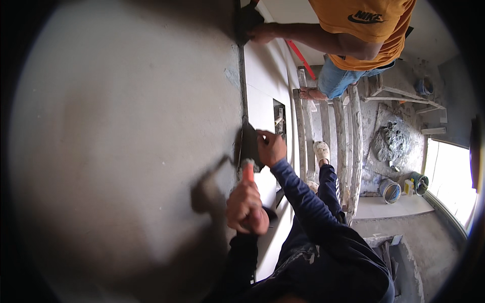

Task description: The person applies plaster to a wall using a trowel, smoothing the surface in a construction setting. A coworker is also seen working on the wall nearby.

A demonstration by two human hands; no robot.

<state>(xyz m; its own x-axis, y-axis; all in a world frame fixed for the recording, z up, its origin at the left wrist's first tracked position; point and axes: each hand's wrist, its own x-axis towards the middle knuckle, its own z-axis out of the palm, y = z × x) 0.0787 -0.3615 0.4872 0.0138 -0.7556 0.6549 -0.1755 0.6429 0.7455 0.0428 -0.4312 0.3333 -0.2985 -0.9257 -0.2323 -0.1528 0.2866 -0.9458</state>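
Tile (251, 146), dark and flat, stands on its edge against the grey wall (126, 151), with its long side running up and down. The right hand (271, 148) presses on the tile's right side, fingers curled over it. Just below the tile, the left hand (246, 207) is shut tight around an orange-handled tool (248, 170) that points up at the tile's bottom edge. Another person's hand (262, 33) holds a second dark tile far above. Right of the tile drops the open room, with wooden scaffold planks (328, 131).
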